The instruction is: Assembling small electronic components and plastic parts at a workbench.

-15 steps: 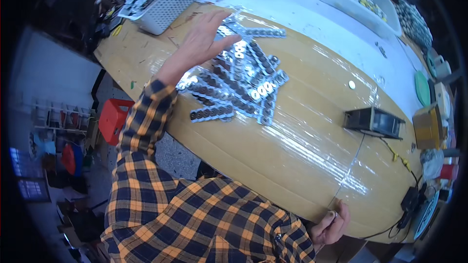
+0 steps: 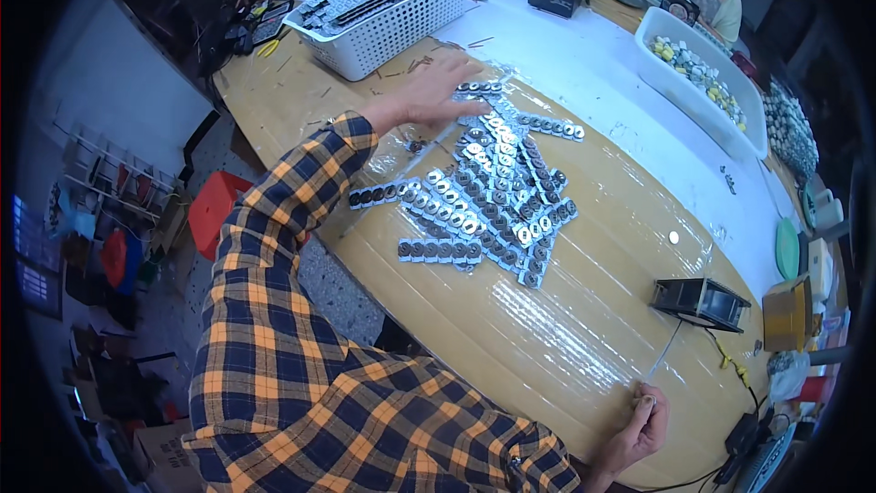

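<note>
though close, a heaped white basket (image 2: 401,36) apart from the left hand (image 2: 429,96)

a glossy tan-topped table (image 2: 584,347), partly covered in white, carries a loose pile of silvery strips set with round dark pieces (image 2: 500,194), a white perforated plastic basket (image 2: 392,41), a white rectangular plastic tub (image 2: 683,102), a black box-shaped device (image 2: 701,302) and a small round white disc (image 2: 673,237).

A red stool (image 2: 214,205) at left, a black fan (image 2: 701,303) (with yellow wire (image 2: 726,361)), a green disc (image 2: 787,249) at right.
</note>
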### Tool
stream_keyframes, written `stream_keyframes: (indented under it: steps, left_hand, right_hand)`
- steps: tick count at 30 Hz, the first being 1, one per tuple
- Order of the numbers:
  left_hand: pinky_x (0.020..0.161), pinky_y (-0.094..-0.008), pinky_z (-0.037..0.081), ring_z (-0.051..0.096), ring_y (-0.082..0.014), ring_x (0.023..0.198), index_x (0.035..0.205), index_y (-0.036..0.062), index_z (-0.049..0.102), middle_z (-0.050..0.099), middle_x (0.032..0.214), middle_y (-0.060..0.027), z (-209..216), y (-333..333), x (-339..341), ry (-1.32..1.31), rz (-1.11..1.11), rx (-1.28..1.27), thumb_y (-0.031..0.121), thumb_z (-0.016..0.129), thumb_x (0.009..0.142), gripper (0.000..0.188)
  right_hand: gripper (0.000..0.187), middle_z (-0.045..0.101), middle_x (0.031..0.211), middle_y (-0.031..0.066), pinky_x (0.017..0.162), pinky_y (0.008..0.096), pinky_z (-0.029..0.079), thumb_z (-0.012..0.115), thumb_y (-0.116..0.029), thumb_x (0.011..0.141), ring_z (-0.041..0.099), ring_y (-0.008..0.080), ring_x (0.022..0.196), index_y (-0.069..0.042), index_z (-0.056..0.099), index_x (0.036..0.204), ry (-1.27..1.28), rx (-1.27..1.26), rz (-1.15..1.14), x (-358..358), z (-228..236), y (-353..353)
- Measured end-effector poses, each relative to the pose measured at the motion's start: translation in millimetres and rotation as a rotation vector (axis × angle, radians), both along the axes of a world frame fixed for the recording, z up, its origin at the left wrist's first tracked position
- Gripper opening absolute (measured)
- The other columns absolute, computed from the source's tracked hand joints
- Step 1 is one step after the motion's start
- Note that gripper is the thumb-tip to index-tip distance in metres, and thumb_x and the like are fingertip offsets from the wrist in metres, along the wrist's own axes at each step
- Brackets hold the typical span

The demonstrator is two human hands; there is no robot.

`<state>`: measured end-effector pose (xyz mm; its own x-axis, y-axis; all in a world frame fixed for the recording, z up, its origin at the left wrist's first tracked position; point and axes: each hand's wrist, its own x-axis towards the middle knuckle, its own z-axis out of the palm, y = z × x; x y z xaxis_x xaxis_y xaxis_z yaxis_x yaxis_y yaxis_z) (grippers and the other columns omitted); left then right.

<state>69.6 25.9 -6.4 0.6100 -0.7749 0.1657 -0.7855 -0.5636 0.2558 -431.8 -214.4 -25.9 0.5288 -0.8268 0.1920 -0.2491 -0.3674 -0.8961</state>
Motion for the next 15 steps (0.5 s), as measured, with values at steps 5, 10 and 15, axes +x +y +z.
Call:
stream_keyframes:
  steps: [5,10,15]
  left_hand:
    - [0.115,-0.0573,0.016,0.027,-0.0411,0.143,0.149,0.0140,0.038,0.032,0.152,-0.0246,-12.8,-20.0,-17.5,0.116,0.025,0.028,0.072,0.048,0.086,0.086]
    - [0.114,-0.0595,0.014,0.028,-0.0403,0.142,0.146,0.0185,0.044,0.031,0.153,-0.0241,-10.4,-34.4,-42.0,0.095,-0.043,0.103,0.068,0.054,0.085,0.080]
    - [0.114,-0.0600,0.012,0.028,-0.0407,0.142,0.143,0.0170,0.047,0.034,0.151,-0.0242,-14.3,-40.3,-58.9,0.029,-0.270,-0.001,0.061,0.057,0.085,0.073]
  right_hand:
    - [0.020,0.060,0.089,0.0068,0.072,0.0242,0.042,0.049,-0.006,0.100,0.051,0.0112,0.078,0.004,0.061,0.088,-0.025,-0.047,0.031,-1.2,-2.7,-1.7]
    - [0.019,0.060,0.088,0.0069,0.071,0.0237,0.041,0.049,-0.005,0.099,0.050,0.0106,0.077,0.004,0.061,0.086,-0.028,-0.022,-0.003,1.8,-3.3,-3.1]
    - [0.018,0.062,0.089,0.0090,0.070,0.0254,0.042,0.051,-0.003,0.095,0.053,0.0134,0.077,0.005,0.059,0.080,-0.080,-0.023,0.005,5.7,-0.3,-3.9]
